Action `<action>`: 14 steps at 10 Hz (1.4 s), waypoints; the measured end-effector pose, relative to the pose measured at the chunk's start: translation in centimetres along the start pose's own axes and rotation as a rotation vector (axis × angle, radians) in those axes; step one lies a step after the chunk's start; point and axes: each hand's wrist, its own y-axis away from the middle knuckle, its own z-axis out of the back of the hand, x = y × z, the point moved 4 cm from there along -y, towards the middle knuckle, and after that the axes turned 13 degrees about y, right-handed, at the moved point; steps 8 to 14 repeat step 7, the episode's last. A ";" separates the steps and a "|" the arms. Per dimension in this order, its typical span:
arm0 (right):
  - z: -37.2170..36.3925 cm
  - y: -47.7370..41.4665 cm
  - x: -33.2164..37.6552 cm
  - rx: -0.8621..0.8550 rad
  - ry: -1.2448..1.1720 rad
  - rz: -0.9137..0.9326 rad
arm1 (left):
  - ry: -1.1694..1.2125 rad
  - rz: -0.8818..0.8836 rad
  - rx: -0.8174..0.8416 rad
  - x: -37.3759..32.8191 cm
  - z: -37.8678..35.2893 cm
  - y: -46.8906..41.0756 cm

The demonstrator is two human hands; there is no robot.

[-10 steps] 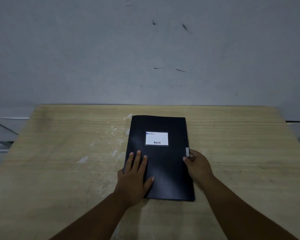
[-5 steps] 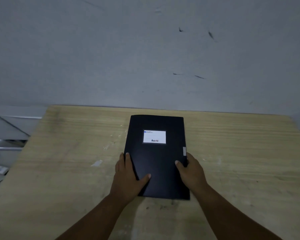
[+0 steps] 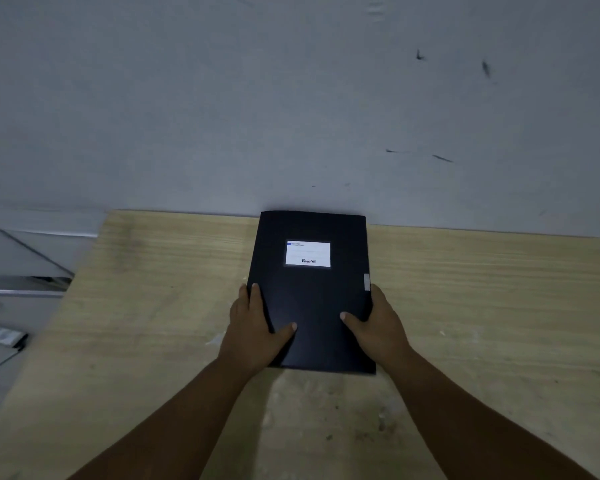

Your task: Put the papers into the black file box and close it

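Observation:
The black file box (image 3: 312, 292) is closed, with a white label (image 3: 307, 253) on its lid and a small grey clasp (image 3: 367, 282) on its right edge. It looks raised off the wooden table (image 3: 482, 306), and its far end covers the table's back edge. My left hand (image 3: 255, 327) grips its left edge, thumb on the lid. My right hand (image 3: 378, 323) grips its right edge just below the clasp, thumb on top. No papers are visible.
A grey wall (image 3: 291, 98) rises directly behind the table. Left of the table's edge, floor and a metal rail (image 3: 21, 292) show, with a small white object (image 3: 0, 335) lying on the floor.
Both hands went from resting flat on the lid to gripping the box's side edges. The box has risen and moved away from me toward the wall.

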 end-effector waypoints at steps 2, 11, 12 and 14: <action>-0.5 -0.2 0.3 0.015 -0.017 0.008 | -0.002 -0.010 0.005 0.4 0.3 -0.6; 3.7 2.3 3.3 -0.118 -0.029 0.099 | 0.015 -0.161 -0.077 -3.8 0.4 1.6; 3.7 2.3 3.3 -0.118 -0.029 0.099 | 0.015 -0.161 -0.077 -3.8 0.4 1.6; 3.7 2.3 3.3 -0.118 -0.029 0.099 | 0.015 -0.161 -0.077 -3.8 0.4 1.6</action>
